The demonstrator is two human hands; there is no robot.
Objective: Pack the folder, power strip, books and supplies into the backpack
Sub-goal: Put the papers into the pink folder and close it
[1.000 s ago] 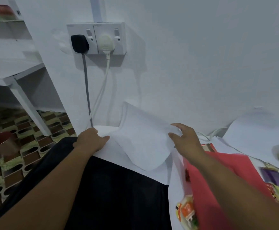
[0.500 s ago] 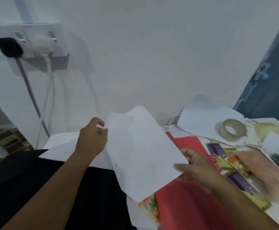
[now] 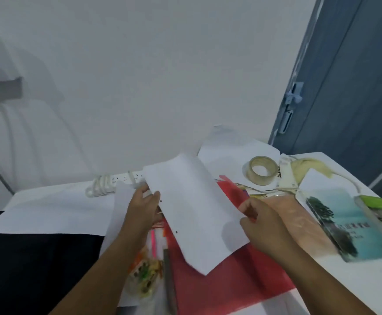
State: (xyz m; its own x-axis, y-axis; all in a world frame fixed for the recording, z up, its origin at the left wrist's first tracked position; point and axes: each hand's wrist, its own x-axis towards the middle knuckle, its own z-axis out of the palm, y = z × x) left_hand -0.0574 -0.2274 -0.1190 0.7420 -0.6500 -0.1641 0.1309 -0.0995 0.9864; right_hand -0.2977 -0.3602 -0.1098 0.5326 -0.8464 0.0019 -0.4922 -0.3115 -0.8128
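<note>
Above red folder [image 3: 226,285]: white sheet [image 3: 194,210], long axis far-left to near-right, pinched at left edge by left hand [image 3: 143,209], right edge by right hand [image 3: 261,223].

No legible text. Book [image 3: 349,226] with tree cover carries a dark title line, too blurred to read.

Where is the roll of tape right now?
In the head view, the roll of tape lies on the table's far right part, near the wall, between the white sheet and the book.
</note>
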